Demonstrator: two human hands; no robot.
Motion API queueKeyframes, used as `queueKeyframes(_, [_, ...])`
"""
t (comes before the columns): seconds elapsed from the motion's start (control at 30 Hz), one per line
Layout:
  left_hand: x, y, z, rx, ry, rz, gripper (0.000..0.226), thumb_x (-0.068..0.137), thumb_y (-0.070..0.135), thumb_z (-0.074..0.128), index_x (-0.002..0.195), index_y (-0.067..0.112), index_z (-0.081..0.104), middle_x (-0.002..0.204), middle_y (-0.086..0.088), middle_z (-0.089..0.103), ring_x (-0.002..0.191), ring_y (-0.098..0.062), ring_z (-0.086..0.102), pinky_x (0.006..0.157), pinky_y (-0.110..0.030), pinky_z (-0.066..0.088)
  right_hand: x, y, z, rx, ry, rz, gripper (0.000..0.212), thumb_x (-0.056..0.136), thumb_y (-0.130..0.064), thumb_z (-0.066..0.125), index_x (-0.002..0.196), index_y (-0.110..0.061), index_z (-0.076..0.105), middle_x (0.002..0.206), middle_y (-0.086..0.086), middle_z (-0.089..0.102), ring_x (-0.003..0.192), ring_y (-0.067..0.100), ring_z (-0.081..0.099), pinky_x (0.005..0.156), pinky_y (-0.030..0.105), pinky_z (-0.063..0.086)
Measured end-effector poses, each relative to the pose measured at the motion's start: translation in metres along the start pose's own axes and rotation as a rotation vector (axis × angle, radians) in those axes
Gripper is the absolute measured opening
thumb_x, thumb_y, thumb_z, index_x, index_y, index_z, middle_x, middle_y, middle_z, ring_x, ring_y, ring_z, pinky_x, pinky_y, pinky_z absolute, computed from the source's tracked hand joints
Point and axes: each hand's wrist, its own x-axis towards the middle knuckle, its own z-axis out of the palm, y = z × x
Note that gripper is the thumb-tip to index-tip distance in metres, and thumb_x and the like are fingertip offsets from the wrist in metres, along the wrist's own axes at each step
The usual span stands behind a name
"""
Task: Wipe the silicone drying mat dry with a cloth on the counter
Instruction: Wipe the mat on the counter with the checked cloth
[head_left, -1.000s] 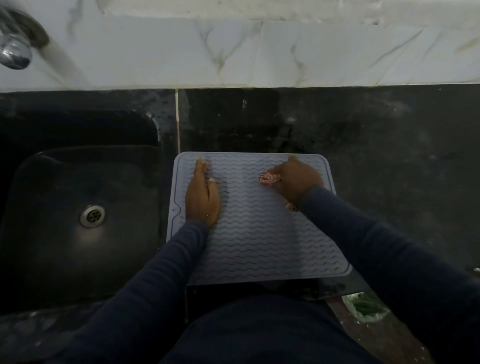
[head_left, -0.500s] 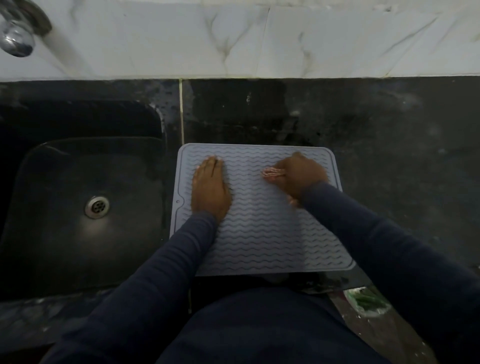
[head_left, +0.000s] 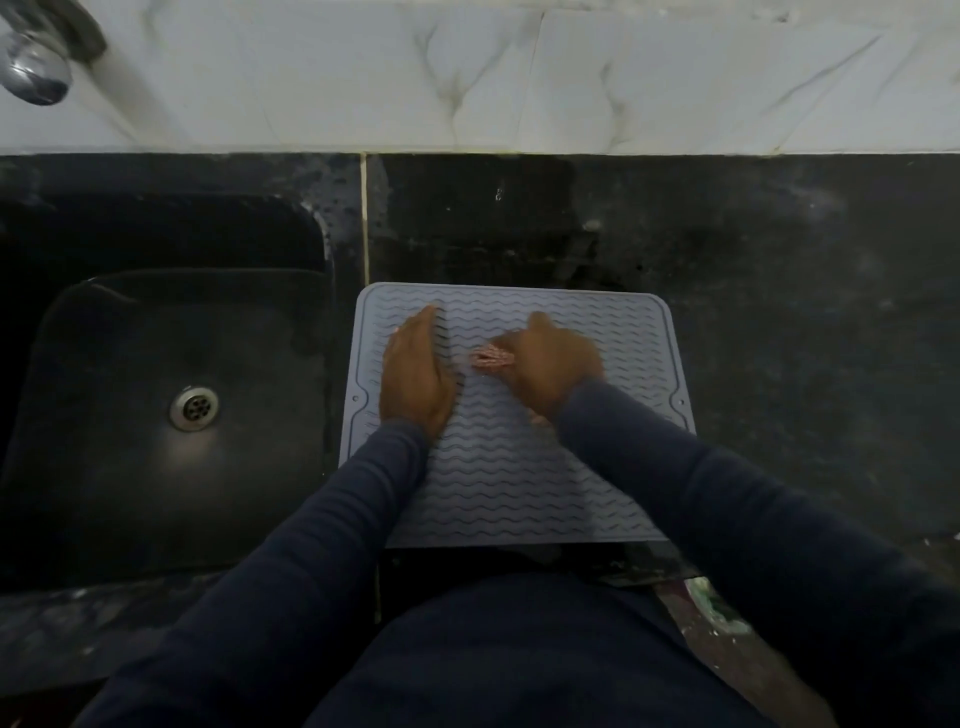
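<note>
Head view: a black basin sink (head_left: 156, 338) with a round metal drain (head_left: 195, 409) sits at the left. Just right of it, a grey-blue rectangular silicone drying mat (head_left: 519, 493) with wavy ridges lies flat on the dark stone counter (head_left: 779, 312). The left hand (head_left: 415, 374) presses on the mat's left part, fingers straight and together. The right hand (head_left: 550, 364), blurred, curls round a small pink cloth (head_left: 491, 358) mid-mat.
</note>
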Motion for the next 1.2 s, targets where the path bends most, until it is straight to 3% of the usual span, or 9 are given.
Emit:
queueKeyframes(0.17, [0.002, -0.003, 0.004, 0.065, 0.020, 0.033, 0.051, 0.094, 0.007, 0.040, 0.146, 0.005, 0.036, 0.148, -0.014, 0.040, 0.139, -0.026, 0.034, 0.119, -0.044, 0.020, -0.001, 0.074, -0.021, -0.065, -0.097, 0.147, 0.055, 0.085, -0.071, 0.049, 0.102, -0.024, 0.071, 0.101, 0.005, 0.066, 0.088, 0.025, 0.062, 0.073, 0.030, 0.043])
queueKeyframes(0.3, [0.003, -0.001, 0.011, 0.267, -0.013, 0.062, 0.052, 0.100, 0.020, 0.033, 0.149, 0.006, 0.026, 0.154, -0.015, 0.029, 0.144, -0.027, 0.022, 0.121, -0.040, 0.010, 0.009, 0.057, -0.041, 0.226, -0.079, 0.089, 0.048, 0.087, -0.064, 0.054, 0.088, -0.019, 0.073, 0.081, 0.005, 0.069, 0.077, 0.021, 0.065, 0.070, 0.028, 0.046])
queueKeyframes(0.43, [0.005, -0.001, 0.014, 0.440, -0.059, 0.054, 0.054, 0.101, 0.027, 0.027, 0.150, 0.005, 0.024, 0.158, -0.015, 0.019, 0.147, -0.028, 0.012, 0.120, -0.040, 0.004, 0.036, -0.007, -0.014, 0.194, 0.045, -0.004, 0.032, 0.095, -0.030, 0.053, 0.126, -0.033, 0.062, 0.121, 0.010, 0.052, 0.104, 0.030, 0.059, 0.086, 0.037, 0.047])
queueKeyframes(0.57, [0.006, 0.000, 0.013, 0.473, -0.086, 0.048, 0.054, 0.101, 0.028, 0.028, 0.150, 0.005, 0.026, 0.158, -0.015, 0.019, 0.147, -0.028, 0.012, 0.120, -0.040, 0.003, 0.035, -0.014, 0.005, 0.164, -0.025, 0.037, 0.036, 0.096, -0.046, 0.050, 0.131, -0.043, 0.053, 0.136, 0.007, 0.044, 0.117, 0.032, 0.054, 0.097, 0.042, 0.045])
queueKeyframes(0.67, [0.006, 0.000, 0.012, 0.492, -0.106, 0.042, 0.056, 0.101, 0.029, 0.026, 0.151, 0.005, 0.021, 0.159, -0.015, 0.017, 0.148, -0.028, 0.011, 0.120, -0.040, 0.003, 0.023, 0.042, -0.013, 0.064, -0.042, 0.121, 0.043, 0.088, -0.067, 0.049, 0.123, -0.043, 0.060, 0.133, 0.006, 0.044, 0.109, 0.033, 0.058, 0.092, 0.043, 0.049])
queueKeyframes(0.8, [0.006, 0.001, 0.012, 0.503, -0.109, 0.036, 0.056, 0.101, 0.029, 0.025, 0.151, 0.005, 0.021, 0.159, -0.015, 0.017, 0.148, -0.028, 0.011, 0.121, -0.041, 0.004, 0.024, 0.092, -0.039, -0.077, -0.120, 0.301, 0.038, 0.087, -0.058, 0.057, 0.104, -0.027, 0.070, 0.112, 0.007, 0.060, 0.095, 0.031, 0.063, 0.079, 0.036, 0.048])
queueKeyframes(0.9, [0.006, 0.002, 0.012, 0.499, -0.116, 0.024, 0.057, 0.100, 0.030, 0.024, 0.151, 0.005, 0.020, 0.159, -0.015, 0.015, 0.148, -0.027, 0.010, 0.121, -0.041, 0.003, 0.036, 0.055, -0.041, 0.135, -0.075, 0.243, 0.037, 0.090, -0.055, 0.056, 0.088, -0.020, 0.068, 0.092, 0.007, 0.067, 0.076, 0.023, 0.067, 0.070, 0.036, 0.056])
queueKeyframes(1.07, [0.004, 0.002, 0.010, 0.467, -0.115, 0.033, 0.061, 0.100, 0.039, 0.033, 0.152, 0.011, 0.019, 0.159, -0.012, 0.017, 0.148, -0.026, 0.011, 0.119, -0.037, 0.000, 0.053, -0.046, -0.011, 0.097, -0.003, -0.020, 0.030, 0.098, -0.033, 0.048, 0.125, -0.031, 0.060, 0.135, 0.011, 0.045, 0.109, 0.031, 0.058, 0.091, 0.042, 0.051])
queueKeyframes(1.2, [0.006, 0.003, 0.010, 0.497, -0.122, 0.020, 0.062, 0.098, 0.036, 0.018, 0.151, 0.005, 0.020, 0.160, -0.014, 0.014, 0.148, -0.026, 0.010, 0.119, -0.037, -0.001, 0.045, -0.007, -0.006, 0.053, 0.004, 0.026, 0.032, 0.094, -0.053, 0.048, 0.120, -0.039, 0.061, 0.127, 0.006, 0.046, 0.103, 0.030, 0.059, 0.083, 0.039, 0.048])
